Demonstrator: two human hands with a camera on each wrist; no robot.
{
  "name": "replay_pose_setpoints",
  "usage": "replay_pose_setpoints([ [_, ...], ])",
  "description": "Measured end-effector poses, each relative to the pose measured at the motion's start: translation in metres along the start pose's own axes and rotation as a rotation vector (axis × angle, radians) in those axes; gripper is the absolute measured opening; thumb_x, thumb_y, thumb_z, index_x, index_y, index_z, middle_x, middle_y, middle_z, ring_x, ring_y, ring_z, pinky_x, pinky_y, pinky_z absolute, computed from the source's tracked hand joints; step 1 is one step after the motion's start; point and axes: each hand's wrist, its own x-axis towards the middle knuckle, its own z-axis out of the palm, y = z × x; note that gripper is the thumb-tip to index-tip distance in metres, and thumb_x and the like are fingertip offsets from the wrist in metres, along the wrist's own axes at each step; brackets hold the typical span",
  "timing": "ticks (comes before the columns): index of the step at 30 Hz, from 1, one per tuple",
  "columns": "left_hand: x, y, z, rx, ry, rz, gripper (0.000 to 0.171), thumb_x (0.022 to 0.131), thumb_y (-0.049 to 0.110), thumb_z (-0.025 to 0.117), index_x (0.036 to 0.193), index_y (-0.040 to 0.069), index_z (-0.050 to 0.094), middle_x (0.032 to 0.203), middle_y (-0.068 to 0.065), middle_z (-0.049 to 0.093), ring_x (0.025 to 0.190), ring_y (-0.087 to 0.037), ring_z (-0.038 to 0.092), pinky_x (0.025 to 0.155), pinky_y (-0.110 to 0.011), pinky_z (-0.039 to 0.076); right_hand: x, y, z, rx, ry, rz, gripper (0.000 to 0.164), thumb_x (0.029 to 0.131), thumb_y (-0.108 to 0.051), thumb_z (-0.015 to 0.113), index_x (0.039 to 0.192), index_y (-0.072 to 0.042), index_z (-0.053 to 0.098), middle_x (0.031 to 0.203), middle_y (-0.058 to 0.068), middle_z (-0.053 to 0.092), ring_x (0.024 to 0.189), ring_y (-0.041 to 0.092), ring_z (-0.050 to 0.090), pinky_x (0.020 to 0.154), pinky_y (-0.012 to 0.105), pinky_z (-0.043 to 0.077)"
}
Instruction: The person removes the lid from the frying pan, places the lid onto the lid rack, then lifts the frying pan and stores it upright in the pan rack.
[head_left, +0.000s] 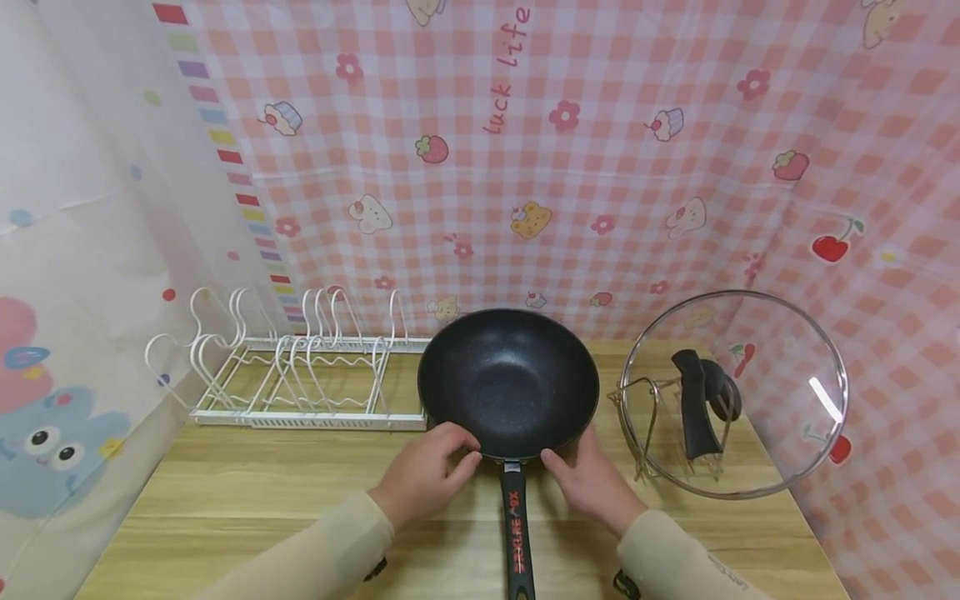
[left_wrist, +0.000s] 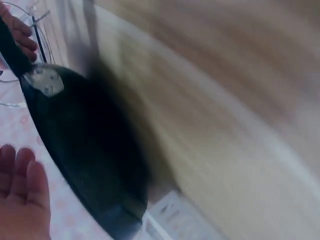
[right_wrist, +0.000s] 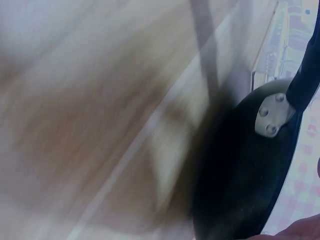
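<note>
A black frying pan [head_left: 510,383] with deep sides sits at the middle of the wooden table, its handle with red lettering pointing towards me. My left hand [head_left: 431,467] is at the near left of the rim, thumb and forefinger close to the edge. In the left wrist view, the fingers of that hand [left_wrist: 22,192] are apart from the pan's side. On the other side of the handle, my right hand [head_left: 592,483] has its thumb by the rim. The right wrist view shows only a bit of this hand [right_wrist: 302,230] beside the pan [right_wrist: 245,165].
Left of the pan stands a white wire rack [head_left: 307,421] with several upright loops. To the right, a large glass lid [head_left: 795,400] leans in a metal wire stand [head_left: 648,433], near a black handle [head_left: 697,408]. Patterned cloth [head_left: 480,192] hangs behind the wooden table [head_left: 285,475].
</note>
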Motion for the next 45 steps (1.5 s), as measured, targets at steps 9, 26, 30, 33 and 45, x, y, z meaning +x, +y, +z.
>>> replay_pose_setpoints([
  [9,-0.001,0.001,0.015,-0.139,-0.223,-0.197,0.027,0.093,0.044,0.048,0.085,0.024,0.065,0.071,0.015,0.057,0.064,-0.003,0.051,0.061,-0.023,0.043,-0.013,-0.008,0.006,-0.145,-0.134,0.071,0.087,0.088,-0.061,0.044,0.141,0.006,0.029,0.139,0.029,0.040,0.125,0.042,0.042,0.102,0.055,0.034],
  [26,0.007,0.002,0.040,-0.323,-0.339,-0.289,0.047,0.093,0.053,0.041,0.082,0.016,0.069,0.069,0.007,0.059,0.064,-0.007,0.052,0.060,-0.025,0.042,-0.035,-0.021,0.013,-0.106,-0.350,-0.077,0.066,0.089,-0.056,0.046,0.112,0.005,0.058,0.094,0.011,0.064,0.085,0.023,0.057,0.075,0.044,0.047],
  [30,0.009,0.002,0.044,-0.343,-0.333,-0.298,0.045,0.093,0.054,0.041,0.082,0.020,0.069,0.072,0.003,0.064,0.065,-0.007,0.053,0.062,-0.024,0.043,-0.038,-0.022,0.013,-0.102,-0.364,-0.084,0.066,0.090,-0.054,0.047,0.114,0.006,0.058,0.101,0.013,0.065,0.090,0.024,0.058,0.078,0.046,0.047],
  [33,0.010,0.001,0.047,-0.379,-0.334,-0.307,0.042,0.092,0.054,0.042,0.084,0.022,0.069,0.075,0.001,0.068,0.068,-0.006,0.055,0.063,-0.024,0.044,-0.040,-0.023,0.015,-0.077,-0.389,-0.100,0.053,0.091,-0.053,0.047,0.099,-0.002,0.063,0.081,0.005,0.062,0.073,0.019,0.053,0.063,0.036,0.044],
  [45,0.013,0.006,0.056,-0.428,-0.328,-0.315,0.038,0.091,0.053,0.045,0.084,0.024,0.070,0.075,0.008,0.065,0.074,-0.006,0.055,0.069,-0.025,0.043,-0.047,-0.023,0.026,0.029,-0.444,-0.093,0.040,0.089,-0.052,0.050,0.078,-0.015,0.061,0.066,-0.004,0.056,0.058,0.014,0.045,0.050,0.027,0.033],
])
